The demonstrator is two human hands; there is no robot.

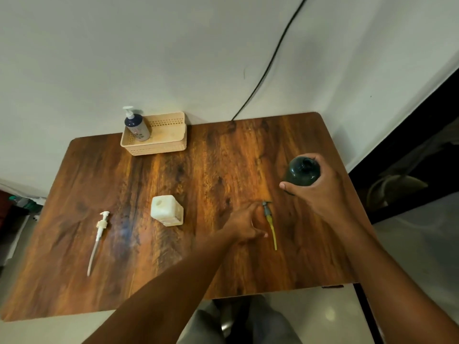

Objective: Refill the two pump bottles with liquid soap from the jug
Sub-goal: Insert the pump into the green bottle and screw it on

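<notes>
My right hand (pixel 320 187) grips a dark green bottle (pixel 304 170) that stands with an open neck near the table's right edge. Its dark pump with a yellow tube (pixel 269 219) lies flat on the table in front of it. My left hand (pixel 246 225) rests beside that pump, fingers stretched toward the pump head and thumb pointing at the tube; it holds nothing. A white square bottle (pixel 167 210) with an open hole on top stands mid-table. A white pump with a long tube (pixel 99 237) lies at the left.
A beige perforated basket (pixel 171 142) sits at the table's back edge against the wall, with a dark blue pump bottle (pixel 136 125) standing in its left end. A black cable (pixel 270 58) runs down the wall. The wooden table (pixel 149 269) ends close at right.
</notes>
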